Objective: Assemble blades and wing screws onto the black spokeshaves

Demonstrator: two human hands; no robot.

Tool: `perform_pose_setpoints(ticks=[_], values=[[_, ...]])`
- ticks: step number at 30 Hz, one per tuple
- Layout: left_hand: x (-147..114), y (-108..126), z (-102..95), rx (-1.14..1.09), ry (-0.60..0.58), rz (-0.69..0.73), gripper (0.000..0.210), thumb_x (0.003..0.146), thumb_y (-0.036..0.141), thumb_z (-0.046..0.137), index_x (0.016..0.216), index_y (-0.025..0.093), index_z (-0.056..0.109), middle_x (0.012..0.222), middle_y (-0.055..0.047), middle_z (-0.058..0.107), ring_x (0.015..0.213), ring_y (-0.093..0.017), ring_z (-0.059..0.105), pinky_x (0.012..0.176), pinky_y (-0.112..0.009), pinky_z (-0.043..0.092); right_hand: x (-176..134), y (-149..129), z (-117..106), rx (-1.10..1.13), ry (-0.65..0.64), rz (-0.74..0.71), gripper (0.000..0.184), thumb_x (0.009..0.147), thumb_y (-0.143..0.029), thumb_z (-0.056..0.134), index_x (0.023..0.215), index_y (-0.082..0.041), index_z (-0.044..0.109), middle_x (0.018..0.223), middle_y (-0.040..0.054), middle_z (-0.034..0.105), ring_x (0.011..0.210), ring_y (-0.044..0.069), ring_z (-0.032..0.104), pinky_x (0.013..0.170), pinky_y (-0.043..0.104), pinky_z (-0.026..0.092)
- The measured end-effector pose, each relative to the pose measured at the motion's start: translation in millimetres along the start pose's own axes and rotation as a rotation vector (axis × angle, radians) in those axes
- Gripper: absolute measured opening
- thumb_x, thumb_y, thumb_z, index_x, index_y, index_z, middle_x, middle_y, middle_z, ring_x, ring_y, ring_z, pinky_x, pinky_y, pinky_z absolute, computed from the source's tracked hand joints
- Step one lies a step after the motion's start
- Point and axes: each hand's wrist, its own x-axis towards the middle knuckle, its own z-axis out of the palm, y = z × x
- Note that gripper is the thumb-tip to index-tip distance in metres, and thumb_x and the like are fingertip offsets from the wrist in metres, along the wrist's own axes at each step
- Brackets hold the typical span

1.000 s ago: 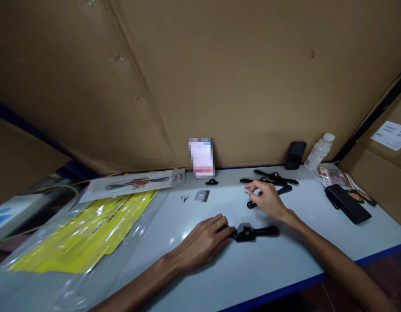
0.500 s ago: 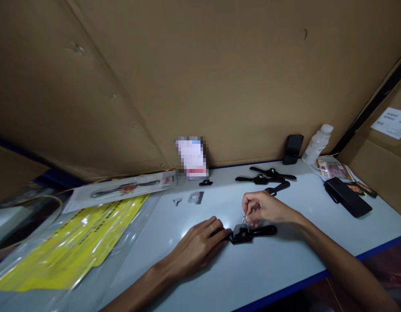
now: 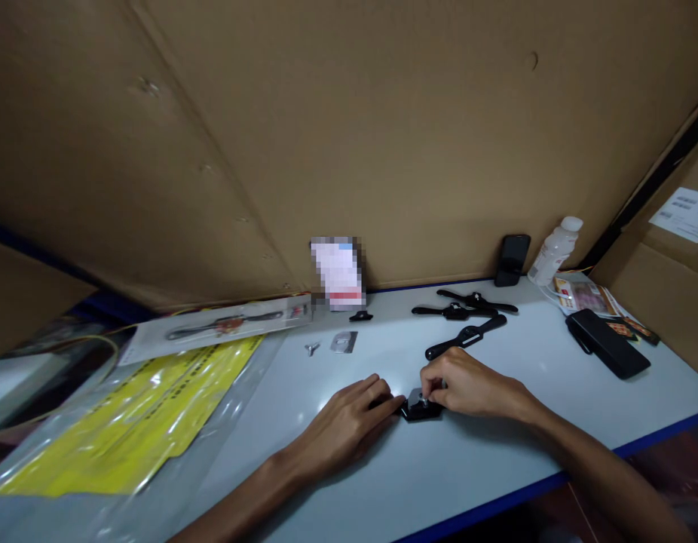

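Note:
A black spokeshave point(image 3: 422, 414) lies on the table with a grey metal blade point(image 3: 414, 397) on its middle. My left hand point(image 3: 354, 416) is closed over the spokeshave's left handle and steadies it. The fingertips of my right hand point(image 3: 465, 381) pinch a small silver thumbscrew point(image 3: 423, 400) upright at the blade. My right hand hides the tool's right handle. Beyond my hands lie another thumbscrew point(image 3: 311, 349), a loose blade point(image 3: 344, 342) and a small black cap piece point(image 3: 361, 316).
Behind my right hand lie a black spokeshave body point(image 3: 466, 336) and two more spokeshaves point(image 3: 455, 311). A phone point(image 3: 512, 260), a bottle point(image 3: 555, 251) and a black case point(image 3: 607, 344) stand or lie at right. Yellow packaging point(image 3: 139, 422) covers the left side. Cardboard point(image 3: 417, 151) walls the back.
My right hand has lowered the thumbscrew onto the blade area and now covers the right handle. The spokeshave body behind it shows more fully. My left hand stays on the handle.

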Motion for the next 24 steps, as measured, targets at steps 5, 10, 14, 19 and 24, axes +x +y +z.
perform_pose_setpoints(ticks=[5,10,14,19,24], values=[[-0.1,-0.9,0.6,-0.012,-0.007,-0.004,0.023,0.108,0.018,0.050,0.121,0.017,0.069,0.093,-0.006,0.066,0.080,-0.020,0.061,0.063,-0.031,0.052,-2.3,-2.6,3.5,-0.098,-0.043,-0.043,0.024,0.077,0.005,0.059,0.077,-0.015,0.073,0.078,0.0041,0.074,0.072,0.015,0.060,0.072,0.026,0.040],[-0.1,-2.3,-0.3,-0.066,-0.006,-0.022,0.026,0.108,0.018,0.050,0.124,0.019,0.070,0.093,-0.007,0.065,0.080,-0.020,0.061,0.063,-0.031,0.052,-3.9,-12.4,4.5,-0.265,-0.028,-0.077,0.024,0.084,0.003,0.056,0.079,-0.014,0.072,0.083,0.0064,0.075,0.073,0.016,0.059,0.070,0.028,0.038],[-0.8,-4.1,0.2,-0.127,-0.015,-0.043,0.028,0.109,0.020,0.049,0.127,0.020,0.071,0.095,-0.007,0.066,0.081,-0.020,0.061,0.065,-0.031,0.053,-1.6,-16.2,7.7,-0.404,-0.048,-0.118,0.025,0.086,0.004,0.054,0.086,-0.011,0.074,0.086,0.0093,0.075,0.077,0.018,0.062,0.072,0.030,0.040],[-1.5,-5.2,1.8,-0.165,-0.015,-0.067,0.030,0.111,0.023,0.048,0.129,0.021,0.071,0.095,-0.007,0.065,0.081,-0.020,0.060,0.067,-0.031,0.053,-0.6,-19.3,7.7,-0.500,-0.109,-0.141,0.029,0.084,0.006,0.055,0.096,-0.010,0.076,0.090,0.0102,0.076,0.082,0.020,0.065,0.073,0.030,0.043],[-1.5,-5.1,2.3,-0.197,-0.018,-0.092,0.029,0.110,0.024,0.049,0.125,0.021,0.073,0.094,-0.007,0.065,0.082,-0.019,0.061,0.069,-0.031,0.054,-1.0,-24.5,5.7,-0.570,-0.171,-0.107,0.031,0.088,0.005,0.053,0.105,-0.009,0.075,0.097,0.0113,0.077,0.091,0.022,0.069,0.074,0.031,0.045]])
